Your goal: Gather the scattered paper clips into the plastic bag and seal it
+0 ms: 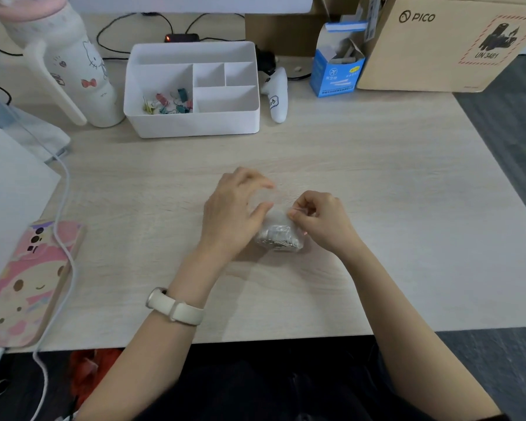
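The bag (274, 218) stands near the middle of the desk (392, 183), well away from its edges, with the clips (278, 238) heaped in its bottom. No loose clips show on the desk, so the gathering seems finished and the sealing is in hand. The left hand (234, 205) curls thumb and fingers around the bag's upper part. The right hand (319, 220) pinches its top edge, probably at the closing strip, which is blurred. The next move calls for pressing along the whole strip while the bag is kept upright.
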